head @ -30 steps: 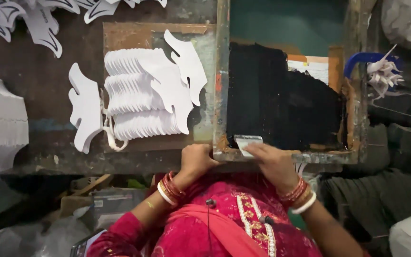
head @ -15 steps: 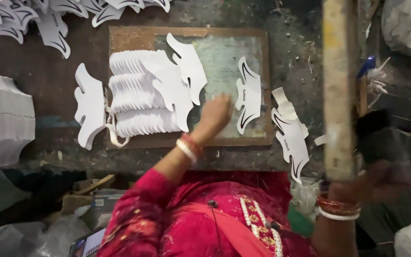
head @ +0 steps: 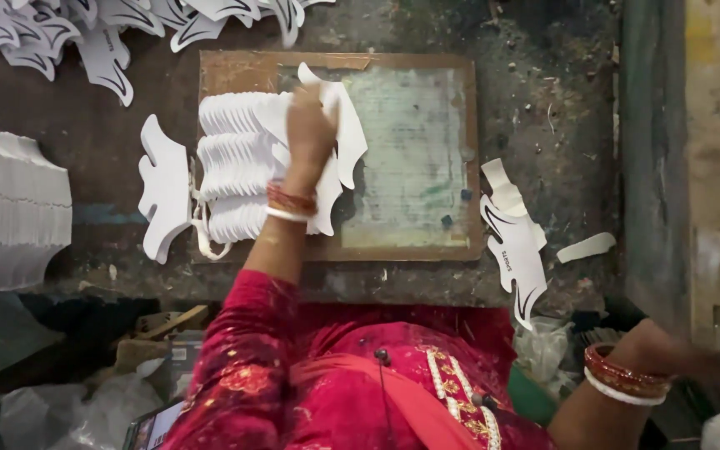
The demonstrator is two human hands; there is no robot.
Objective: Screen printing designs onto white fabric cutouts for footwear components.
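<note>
My left hand [head: 310,125] is stretched out over a fanned stack of white shaped card cutouts [head: 235,167] on the left part of a flat printing board [head: 410,150]. It touches the top cutout [head: 347,137]. Blur hides whether the fingers grip it. My right hand [head: 652,354] is low at the right, by the bottom end of a raised wooden screen frame [head: 685,167], and seems closed on it. The board's pale middle is bare. Printed cutouts [head: 514,242] lie just right of the board.
Many printed cutouts [head: 102,42] are spread along the far edge of the dark, dirty table [head: 560,100]. A tall pile of white sheets [head: 10,208] stands at the left. A single cutout [head: 164,187] lies beside the stack. Bags and clutter sit below the table edge.
The screen frame has swung up off the board to the right in my right hand. My left hand moved from the frame across the board to the stack. The printed piece has left the board.
</note>
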